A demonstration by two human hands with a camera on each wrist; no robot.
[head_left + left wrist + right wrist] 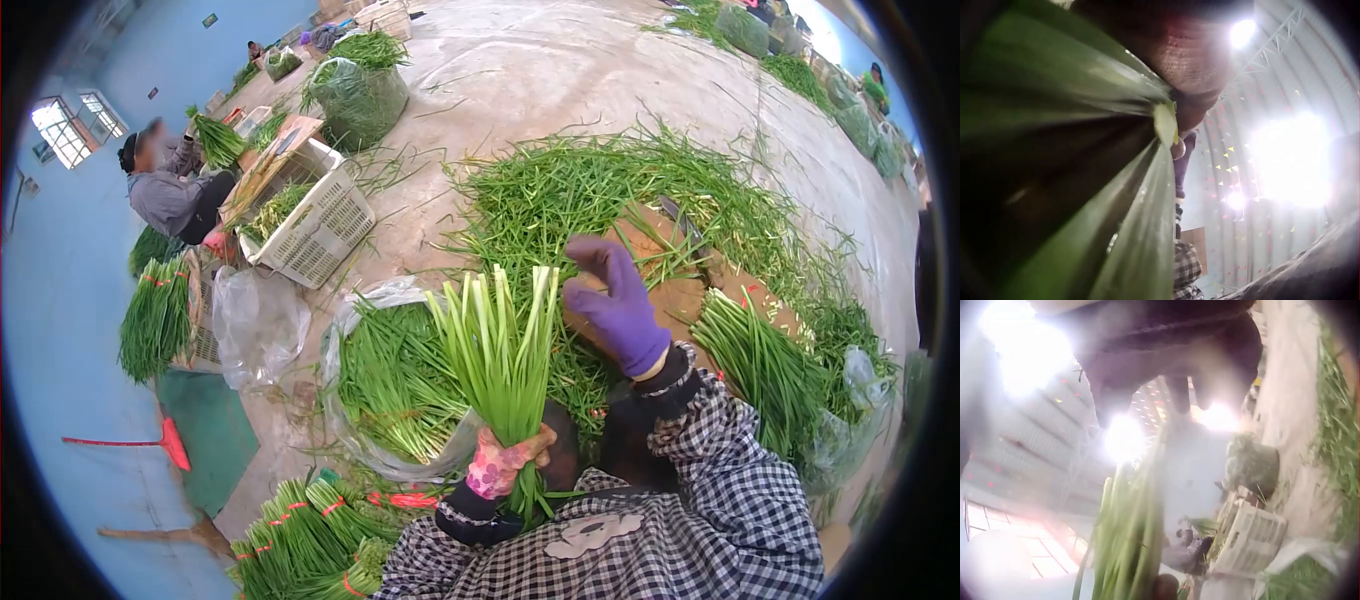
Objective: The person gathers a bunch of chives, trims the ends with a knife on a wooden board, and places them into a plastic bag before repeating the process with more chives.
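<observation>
In the head view the left hand (510, 460) grips a fanned bunch of green stalks (505, 370) low down, pale ends upward. The right hand (622, 310), in a purple glove, is raised right of the stalk tops, fingers bent and apart from the thumb, holding nothing. Close leaves (1135, 250) fill much of the left wrist view, below the left hand (1191, 56). In the right wrist view the gloved hand (1172, 356) is above the upright stalks (1129, 537); a gap shows between its thumb and fingers.
A plastic-lined container of greens (400, 380) stands left of the bunch. Banded bundles (310, 530) lie at lower left, another bundle (760, 370) at right. Loose greens (560, 190) and a blade (682, 218) lie ahead. A person (170, 190) sits beside a white crate (320, 225).
</observation>
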